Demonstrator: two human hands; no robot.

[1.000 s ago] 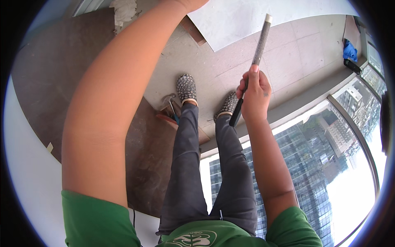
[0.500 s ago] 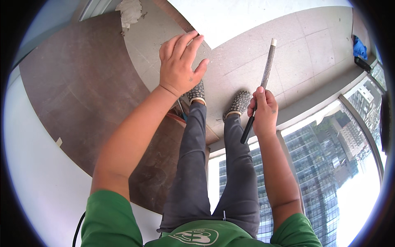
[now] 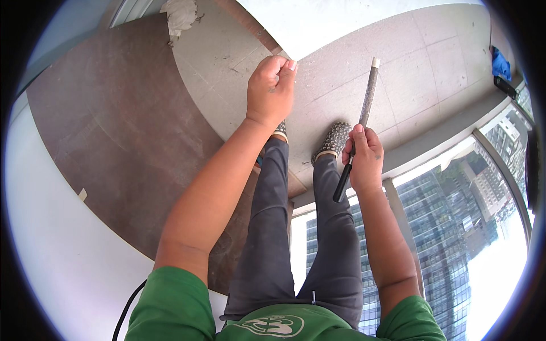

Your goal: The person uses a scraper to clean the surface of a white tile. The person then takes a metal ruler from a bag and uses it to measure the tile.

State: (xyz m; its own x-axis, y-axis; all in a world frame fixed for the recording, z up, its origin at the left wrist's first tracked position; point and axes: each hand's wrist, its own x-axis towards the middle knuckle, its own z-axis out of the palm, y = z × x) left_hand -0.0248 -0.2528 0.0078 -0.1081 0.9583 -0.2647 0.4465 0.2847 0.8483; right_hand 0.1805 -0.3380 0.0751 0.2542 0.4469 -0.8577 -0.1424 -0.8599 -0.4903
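Note:
My right hand (image 3: 365, 156) is wrapped round the black handle of a long, slim file (image 3: 368, 94). Its grey, speckled blade points away from me and ends in a pale tip. The fingers of my left hand (image 3: 272, 91) are curled closed, thumb on top, right by the near corner of a large white panel (image 3: 341, 23). Whether they grip that corner or anything else is hidden from this view. Brown edging (image 3: 250, 25) runs along the panel's left side.
A big brown board (image 3: 114, 125) lies at the left beside a white surface (image 3: 74, 227). My patterned shoes (image 3: 335, 136) stand on pale floor tiles (image 3: 409, 68). Windows (image 3: 432, 221) line the right side; a blue cloth (image 3: 500, 63) lies far right. Crumpled pale material (image 3: 181, 16) lies far left.
My left hand has gone from spread fingers to a closed grip and shifted right and slightly nearer, beside the panel's corner. My right hand still holds the file in nearly the same place.

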